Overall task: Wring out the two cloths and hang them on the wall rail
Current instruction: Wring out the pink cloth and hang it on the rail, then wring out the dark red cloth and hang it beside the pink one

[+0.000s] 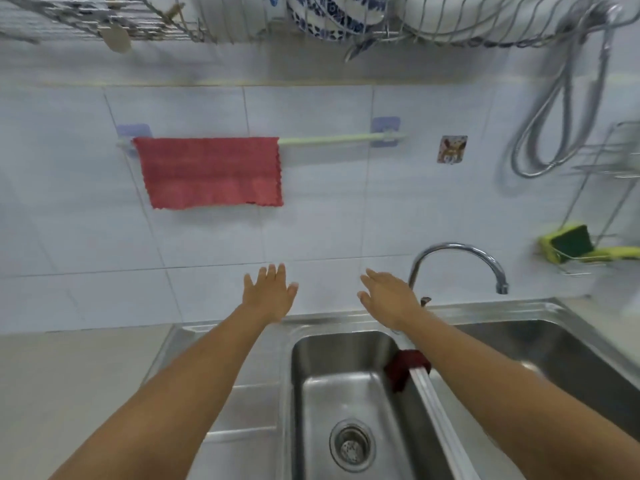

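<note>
A pinkish-red cloth point(211, 171) hangs spread flat over the left half of the pale green wall rail point(332, 139). A second, dark red cloth point(403, 370) lies draped over the divider between the two sink basins, partly hidden by my right forearm. My left hand point(269, 293) is raised in front of the tiled wall, below the hanging cloth, fingers apart and holding nothing. My right hand point(389, 294) is raised beside it, just left of the tap, also open with nothing in it.
A steel double sink point(311, 382) fills the lower middle, with a curved tap point(460, 258) behind it. A yellow-green sponge point(568, 242) sits in a wire holder at right. A dish rack point(381, 26) with plates hangs overhead. A hose point(561, 109) loops at upper right.
</note>
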